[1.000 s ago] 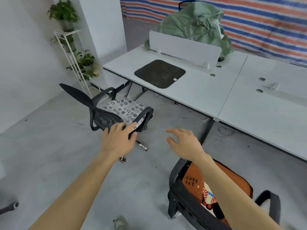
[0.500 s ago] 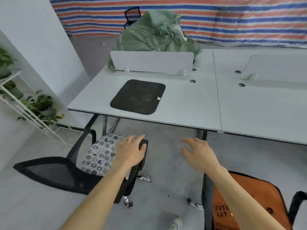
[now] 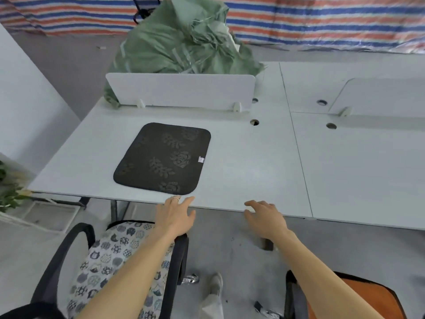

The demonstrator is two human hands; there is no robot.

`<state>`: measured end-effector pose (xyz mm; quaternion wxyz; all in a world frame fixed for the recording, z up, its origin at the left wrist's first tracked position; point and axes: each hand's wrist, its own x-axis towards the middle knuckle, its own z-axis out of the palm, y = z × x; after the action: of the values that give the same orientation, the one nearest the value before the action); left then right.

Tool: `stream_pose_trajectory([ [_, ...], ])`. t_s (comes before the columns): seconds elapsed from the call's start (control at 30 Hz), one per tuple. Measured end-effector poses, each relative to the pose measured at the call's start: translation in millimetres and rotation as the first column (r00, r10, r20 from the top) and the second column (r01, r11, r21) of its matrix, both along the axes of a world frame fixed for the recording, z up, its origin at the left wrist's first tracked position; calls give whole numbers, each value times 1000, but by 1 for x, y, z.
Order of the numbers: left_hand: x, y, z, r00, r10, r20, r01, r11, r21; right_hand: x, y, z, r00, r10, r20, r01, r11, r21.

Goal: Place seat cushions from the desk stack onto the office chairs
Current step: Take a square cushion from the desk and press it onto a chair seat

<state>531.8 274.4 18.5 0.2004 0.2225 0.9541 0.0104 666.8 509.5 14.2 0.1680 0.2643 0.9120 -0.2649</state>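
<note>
A dark cushion with a leaf pattern (image 3: 163, 158) lies flat on the white desk (image 3: 248, 171). My left hand (image 3: 176, 216) hovers at the desk's near edge just below that cushion, fingers spread, holding nothing. My right hand (image 3: 265, 218) is open too, over the desk edge further right. Below my left arm stands a black office chair (image 3: 180, 256) with a white cat-print cushion (image 3: 110, 256) on its seat. At the bottom right, a second chair (image 3: 292, 293) carries an orange cushion (image 3: 363, 295).
A white divider panel (image 3: 181, 89) stands at the back of the desk, with a green sack (image 3: 181, 42) behind it. A second desk (image 3: 368, 162) joins on the right. A plant rack (image 3: 13, 194) stands at the left. My shoe (image 3: 215, 283) is on the grey floor.
I have come up to the desk. My left hand left the cat-print chair's armrest and both hands rose to the desk's near edge, close to the dark cushion.
</note>
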Motion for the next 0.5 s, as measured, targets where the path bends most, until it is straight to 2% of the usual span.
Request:
stream_pose_trajectory([
  [0.23, -106, 48, -62, 995, -46, 85, 52, 997, -60, -97, 56, -61, 985, -53, 161, 41, 996, 74],
  [0.5, -179, 73, -116, 990, 24, 137, -3, 989, -147, -132, 61, -135, 938, -172, 302, 146, 983, 108],
])
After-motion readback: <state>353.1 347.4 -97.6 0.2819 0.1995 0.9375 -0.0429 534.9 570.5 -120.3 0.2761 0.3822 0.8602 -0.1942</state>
